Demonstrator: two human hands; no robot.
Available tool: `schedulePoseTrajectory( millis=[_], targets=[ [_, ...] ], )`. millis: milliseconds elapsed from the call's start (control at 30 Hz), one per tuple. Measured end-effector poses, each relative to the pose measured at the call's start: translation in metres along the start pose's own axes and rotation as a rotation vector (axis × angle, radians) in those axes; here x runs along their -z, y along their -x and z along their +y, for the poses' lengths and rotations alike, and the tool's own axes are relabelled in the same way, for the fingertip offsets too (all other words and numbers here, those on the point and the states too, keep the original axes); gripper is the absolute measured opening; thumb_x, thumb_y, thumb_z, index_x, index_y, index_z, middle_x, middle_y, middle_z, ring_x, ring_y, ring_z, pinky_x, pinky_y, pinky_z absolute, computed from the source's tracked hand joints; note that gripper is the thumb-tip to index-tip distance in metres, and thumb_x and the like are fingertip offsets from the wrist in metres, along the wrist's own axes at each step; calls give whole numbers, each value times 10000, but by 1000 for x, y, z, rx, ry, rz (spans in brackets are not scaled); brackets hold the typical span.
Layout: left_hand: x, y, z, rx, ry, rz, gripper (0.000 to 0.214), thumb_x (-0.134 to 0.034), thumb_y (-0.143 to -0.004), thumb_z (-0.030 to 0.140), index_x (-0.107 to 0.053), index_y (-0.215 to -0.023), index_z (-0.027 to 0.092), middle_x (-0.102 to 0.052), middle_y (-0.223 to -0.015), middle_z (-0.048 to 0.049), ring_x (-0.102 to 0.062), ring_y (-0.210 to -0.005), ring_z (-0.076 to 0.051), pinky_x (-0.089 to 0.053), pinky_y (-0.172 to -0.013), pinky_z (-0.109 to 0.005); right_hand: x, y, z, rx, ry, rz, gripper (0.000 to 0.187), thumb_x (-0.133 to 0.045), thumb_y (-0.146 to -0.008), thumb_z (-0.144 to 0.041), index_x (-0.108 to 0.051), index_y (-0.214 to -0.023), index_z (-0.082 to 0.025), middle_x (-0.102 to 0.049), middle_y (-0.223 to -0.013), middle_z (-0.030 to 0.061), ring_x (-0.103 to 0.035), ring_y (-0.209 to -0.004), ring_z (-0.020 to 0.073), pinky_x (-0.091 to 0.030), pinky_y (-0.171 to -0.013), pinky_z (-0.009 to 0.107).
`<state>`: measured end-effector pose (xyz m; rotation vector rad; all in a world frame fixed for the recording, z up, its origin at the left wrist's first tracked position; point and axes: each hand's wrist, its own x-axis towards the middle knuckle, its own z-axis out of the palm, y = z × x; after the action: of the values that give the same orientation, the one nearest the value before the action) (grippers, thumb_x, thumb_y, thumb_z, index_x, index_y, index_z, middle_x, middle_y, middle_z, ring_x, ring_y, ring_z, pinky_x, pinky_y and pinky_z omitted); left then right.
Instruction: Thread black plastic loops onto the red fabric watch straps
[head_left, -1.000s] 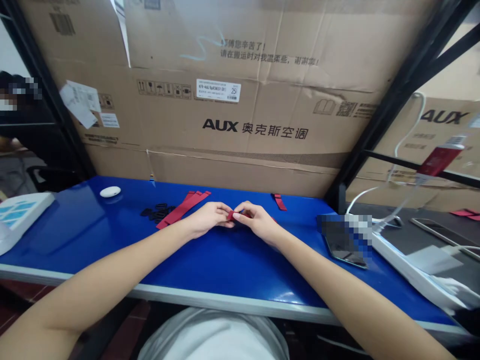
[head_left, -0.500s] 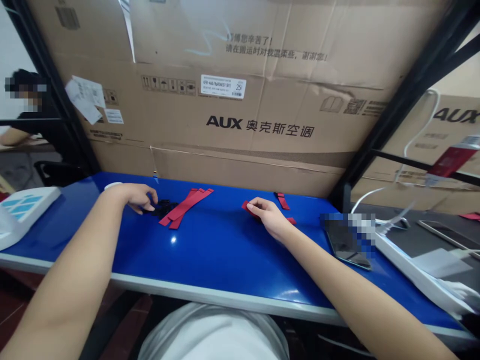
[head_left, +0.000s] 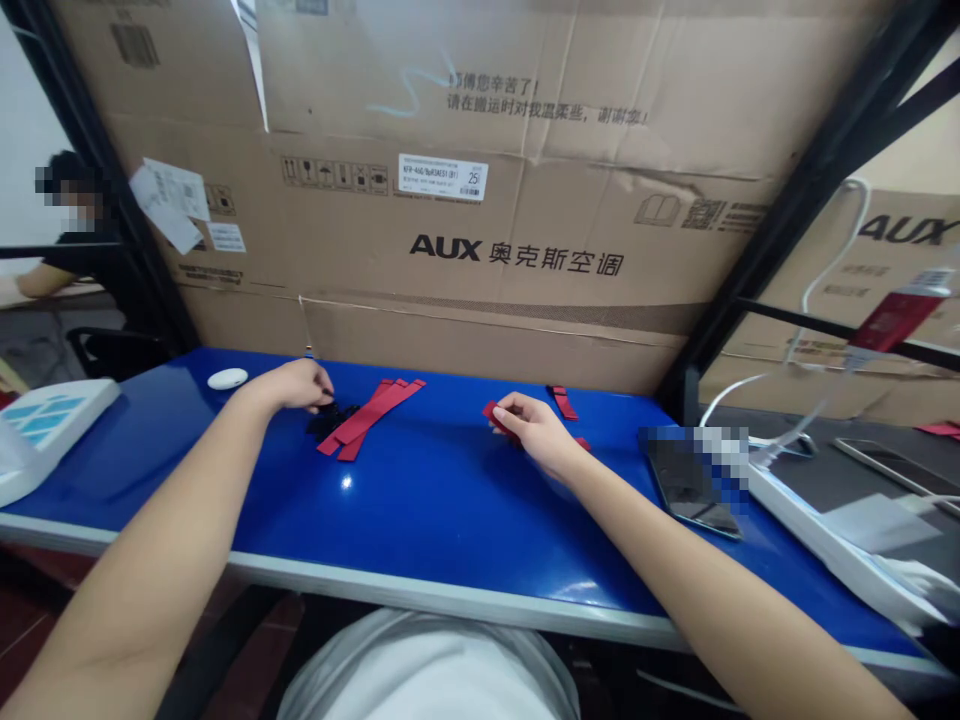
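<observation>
My left hand (head_left: 300,385) is closed in a pinch over a small heap of black parts (head_left: 330,418) at the back left of the blue table (head_left: 442,510); what its fingers grip is hidden. Several long red straps (head_left: 371,415) lie fanned beside that heap. My right hand (head_left: 534,428) rests on the table with its fingers pinched on a short red strap (head_left: 496,416). A folded red strap (head_left: 560,402) lies just behind the right hand.
A large cardboard box (head_left: 480,200) stands against the table's back edge. A white oval object (head_left: 227,379) and a white device (head_left: 41,425) sit at the left. A phone (head_left: 686,490) and a white power strip (head_left: 832,545) lie at the right. Another person (head_left: 64,240) sits far left.
My hands, joined over a red strap at the table's middle a second ago, have parted. The left went to the black parts; the right carried the short strap right and back.
</observation>
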<state>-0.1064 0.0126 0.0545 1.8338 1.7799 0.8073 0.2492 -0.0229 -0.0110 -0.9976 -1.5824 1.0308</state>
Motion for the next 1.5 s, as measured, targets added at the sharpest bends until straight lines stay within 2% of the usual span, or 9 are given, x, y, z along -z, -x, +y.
schedulePoseTrajectory(
  millis=[67, 167, 333, 567, 767, 867, 1000, 1200, 1500],
  targets=[
    [-17, -1, 19, -93, 133, -77, 251, -800, -617, 275, -707, -815, 152, -695, -736, -56, -671, -717, -208, -531, -677, -286, -3, 3, -4, -9, -1, -48, 318, -641, -777, -494, -549, -799, -190, -626, -759, 19, -549, -658, 135, -418, -646, 280],
    [-54, 10, 49, -299, 516, -278, 364, -763, -691, 345, -706, -982, 134, -716, -883, -89, -676, -832, -212, -541, -789, -339, -6, 8, -10, 10, 38, -123, 312, -610, -813, -497, -548, -824, -191, -616, -742, 13, -521, -624, 123, -407, -609, 267],
    [-103, 38, 73, -300, 775, -478, 374, -794, -689, 312, -698, -989, 110, -698, -863, -78, -668, -832, -194, -548, -822, -368, -10, 13, -17, 90, 135, -195, 275, -573, -856, -462, -556, -832, -189, -610, -744, 9, -503, -625, 121, -393, -600, 262],
    [-118, 43, 71, -295, 830, -552, 367, -798, -696, 271, -687, -1005, 107, -701, -902, -85, -671, -824, -181, -543, -815, -347, -12, 15, -22, 138, 193, -216, 262, -570, -845, -444, -591, -814, -184, -588, -750, 8, -486, -664, 135, -390, -645, 275],
    [-127, 51, 79, -157, 982, -588, 332, -825, -651, 186, -644, -921, 115, -693, -849, -56, -674, -782, -143, -544, -813, -315, -25, 16, -19, 91, -135, -119, 253, -629, -747, -389, -499, -905, -241, -561, -927, 16, -543, -848, 176, -451, -752, 305],
    [-133, 56, 83, -129, 1021, -606, 321, -816, -649, 159, -643, -915, 110, -692, -871, -60, -675, -823, -150, -545, -843, -327, -29, 17, -18, 106, -86, -126, 235, -632, -761, -383, -508, -901, -240, -539, -935, 23, -526, -842, 175, -451, -745, 306],
    [-139, 53, 82, -187, 872, -538, 249, -761, -672, 136, -666, -900, 106, -701, -857, -69, -679, -820, -174, -556, -831, -354, -23, 13, -17, 215, 72, -96, 163, -592, -807, -354, -546, -755, -206, -512, -952, 39, -508, -913, 182, -419, -811, 318],
    [-137, 52, 77, -460, 294, -113, 194, -651, -729, 149, -721, -909, 156, -730, -823, -56, -673, -734, -175, -549, -730, -294, -15, 10, -14, 226, 412, -97, 101, -534, -752, -202, -486, -663, -198, -470, -790, 5, -452, -699, 143, -377, -687, 305],
    [-139, 53, 75, -488, 244, -121, 222, -611, -745, 175, -731, -932, 169, -748, -841, -51, -698, -752, -191, -548, -706, -274, -21, 13, -17, 290, 477, -107, 112, -542, -778, -212, -494, -678, -196, -478, -802, 9, -464, -683, 130, -389, -641, 277]
  ],
)
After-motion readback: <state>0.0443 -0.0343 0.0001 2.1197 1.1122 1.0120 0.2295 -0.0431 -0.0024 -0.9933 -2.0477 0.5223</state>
